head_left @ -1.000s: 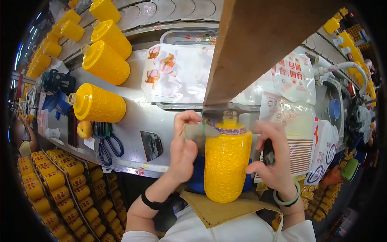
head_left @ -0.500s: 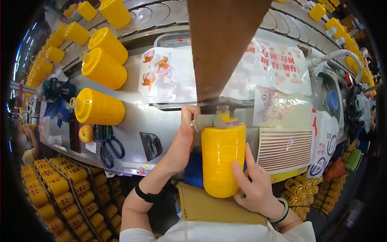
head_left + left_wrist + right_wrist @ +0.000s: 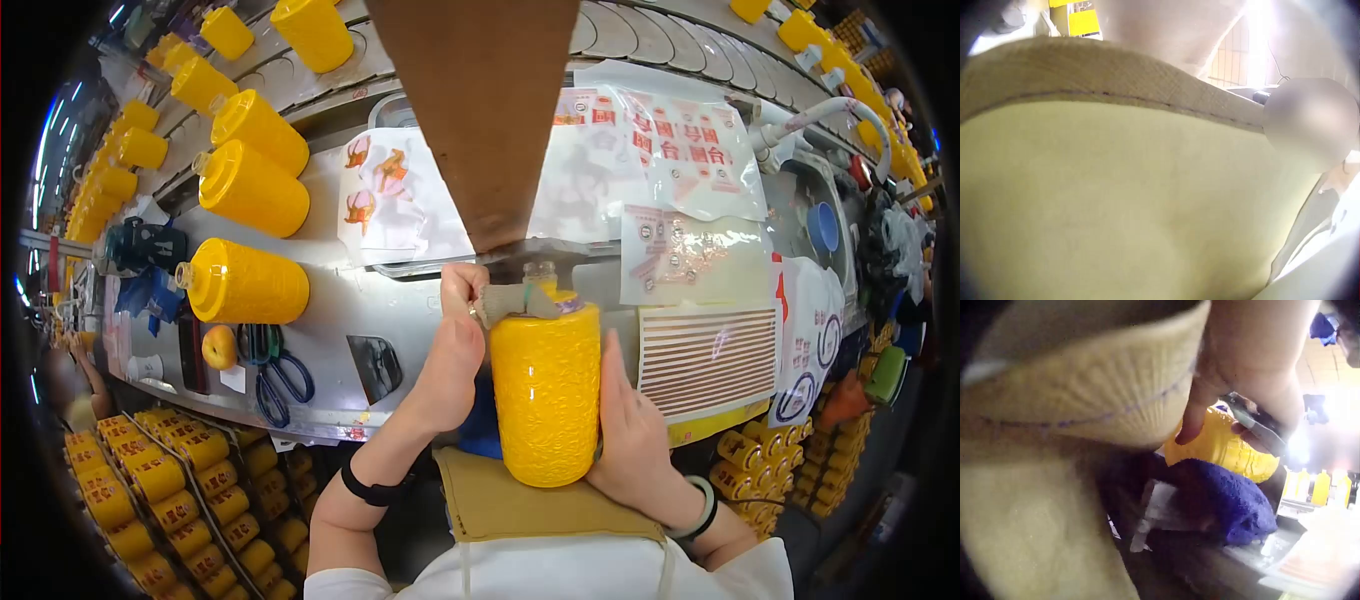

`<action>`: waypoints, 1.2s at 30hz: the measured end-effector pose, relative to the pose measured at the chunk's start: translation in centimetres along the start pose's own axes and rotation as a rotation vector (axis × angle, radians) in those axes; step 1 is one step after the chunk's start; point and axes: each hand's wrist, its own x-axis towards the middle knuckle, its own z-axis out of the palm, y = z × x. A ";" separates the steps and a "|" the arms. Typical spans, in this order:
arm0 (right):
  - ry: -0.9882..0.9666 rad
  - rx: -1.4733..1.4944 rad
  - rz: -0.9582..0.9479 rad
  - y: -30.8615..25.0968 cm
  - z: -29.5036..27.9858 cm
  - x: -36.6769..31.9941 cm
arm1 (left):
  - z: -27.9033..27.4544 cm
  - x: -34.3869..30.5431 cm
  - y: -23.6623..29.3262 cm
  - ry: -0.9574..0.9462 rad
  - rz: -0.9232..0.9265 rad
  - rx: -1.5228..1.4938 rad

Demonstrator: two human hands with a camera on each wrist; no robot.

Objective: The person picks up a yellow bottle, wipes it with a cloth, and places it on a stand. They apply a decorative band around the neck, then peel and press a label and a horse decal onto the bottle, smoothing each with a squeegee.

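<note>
Yellow bottle (image 3: 545,395) at centre in the head view, its clear neck pointed away from the body, and it is flanked by both hands! On one side, a grey tube-like piece (image 3: 508,302) is pinched in the curled fingers of the left hand (image 3: 455,360) and is laid against the bottle's shoulder. On the other, the flank is met by the right hand (image 3: 635,440), its upper fingers straight and pressed close together along the wall. Behind the neck, the far sheets are partly blocked by a brown beam (image 3: 480,100). To the right, a striped sheet (image 3: 710,360) is laid out near the right hand; to the left, scissors (image 3: 275,385), an apple (image 3: 219,348) and more yellow bottles (image 3: 250,280) are spread on the metal table (image 3: 330,300).

Over to the left wrist: most of the view is filled by the apron (image 3: 1116,187), and how the left fingers lie cannot be told.

Right wrist now: a dark tool (image 3: 1260,425) is gripped by curled fingers, and the bottle is seen just beyond them, its lower part partly covered by a blue cloth (image 3: 1229,494).
</note>
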 end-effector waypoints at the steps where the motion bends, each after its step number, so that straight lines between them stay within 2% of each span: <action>1: -0.087 0.038 0.050 0.1 0.0 0.1 | -0.3 0.1 -0.2 0.010 0.022 0.058; 2: -0.176 0.078 0.098 0.3 -0.1 0.2 | -0.5 0.1 -0.1 0.009 0.025 0.059; 3: -0.178 0.083 0.101 0.0 -0.6 0.2 | -0.6 0.1 0.4 0.003 0.071 0.173; 5: -0.223 -0.088 -0.098 -0.9 -2.1 0.2 | -0.5 0.1 0.5 -0.006 0.108 0.288; 6: -0.222 -0.082 -0.093 -0.7 -1.6 0.0 | -0.3 0.3 0.4 -0.003 0.114 0.263; 8: -0.028 0.041 -0.126 0.2 -0.1 -0.4 | -0.3 0.4 0.3 -0.008 0.124 0.244; 9: -0.023 0.040 -0.125 0.3 0.3 -0.4 | -0.4 0.3 0.1 -0.010 0.115 0.257; 11: -0.066 0.103 0.087 0.6 0.6 -0.1 | -0.5 0.3 0.3 -0.017 0.111 0.269; 12: -0.064 0.102 0.086 0.4 0.2 0.0 | -0.5 0.3 0.7 -0.017 0.138 0.339; 14: -0.123 -0.096 -0.042 -0.4 -1.0 -0.2 | -0.2 0.1 1.4 -0.022 0.149 0.409; 16: -0.172 -0.090 -0.079 -0.6 -1.5 -0.3 | 0.4 0.3 2.3 0.002 0.185 0.615; 18: -0.211 -0.089 -0.124 -0.3 -1.5 -0.4 | 0.5 0.3 3.0 0.028 0.178 0.620; 20: -0.108 0.063 -0.087 0.8 -1.0 -0.8 | 0.3 0.4 3.0 0.059 0.176 0.621; 22: -0.064 0.098 -0.007 1.4 0.0 -1.0 | -0.5 0.2 2.1 0.078 0.220 0.170; 23: -0.025 0.132 0.069 1.7 0.4 -1.1 | -0.5 0.1 1.6 0.073 0.217 0.169; 25: -0.088 0.134 0.103 1.9 1.0 -0.9 | -0.4 -0.2 0.9 0.093 0.066 0.156; 28: -0.098 0.090 0.002 1.8 1.0 -0.6 | -0.3 -0.1 1.1 0.012 0.082 0.163; 29: -0.097 0.091 0.001 1.1 0.0 -0.4 | -0.3 0.1 1.1 -0.010 0.073 0.122; 30: -0.136 0.004 -0.082 0.2 -1.4 -0.2 | -0.4 0.2 1.1 -0.008 0.071 0.122; 31: -0.176 -0.083 -0.163 -0.3 -2.0 -0.1 | -0.6 0.3 1.1 -0.012 0.091 0.173; 32: -0.175 -0.081 -0.161 -0.3 -1.5 -0.3 | -0.8 0.3 1.1 -0.018 0.110 0.224; 34: 0.054 0.061 -0.012 0.1 0.3 -0.6 | -0.5 0.3 1.2 0.009 0.109 0.220; 36: -0.016 0.079 0.059 0.9 1.0 -0.7 | -0.6 0.3 1.0 0.040 0.114 0.212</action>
